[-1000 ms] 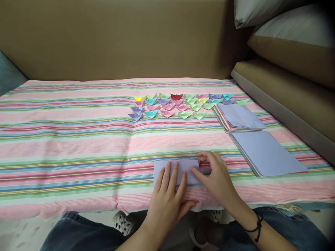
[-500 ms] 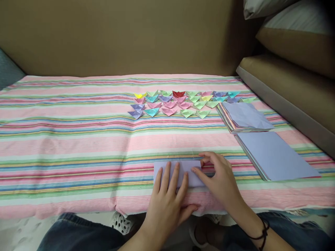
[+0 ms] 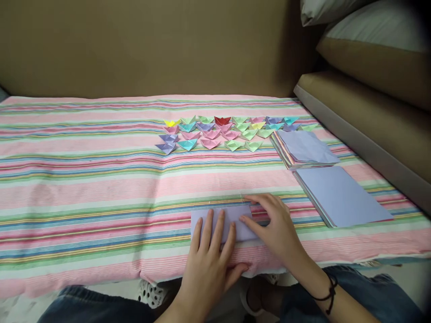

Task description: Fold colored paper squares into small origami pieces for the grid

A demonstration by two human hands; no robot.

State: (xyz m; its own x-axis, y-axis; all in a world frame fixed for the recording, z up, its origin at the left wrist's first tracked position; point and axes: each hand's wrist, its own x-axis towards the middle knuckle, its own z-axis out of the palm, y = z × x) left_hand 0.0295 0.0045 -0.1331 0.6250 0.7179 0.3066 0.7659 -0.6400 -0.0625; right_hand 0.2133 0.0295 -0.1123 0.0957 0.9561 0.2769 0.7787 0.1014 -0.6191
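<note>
A folded lavender sheet of paper (image 3: 247,226) lies as a narrow rectangle near the front edge of the striped cloth. Fingers spread and flat, my left hand (image 3: 207,255) presses down across its middle, with the thumb off the paper towards me. My right hand (image 3: 274,229) is at the sheet's right end. Its thumb tip rests on the paper, while the index finger reaches past the far right corner, apart from the thumb. The remaining right fingers are partly hidden behind the hand.
Rows of small paper boats, among them a red boat (image 3: 222,121), stand farther back on the striped cloth (image 3: 84,184). To the right lie a stack of crumpled-topped paper (image 3: 308,148) and a flat stack of lavender-topped paper (image 3: 346,197). Brown cushions (image 3: 363,116) border the right side.
The whole view has shifted slightly, so things appear farther left. The right index finger has moved a little away from the paper's corner; the left hand stays flat on the sheet.
</note>
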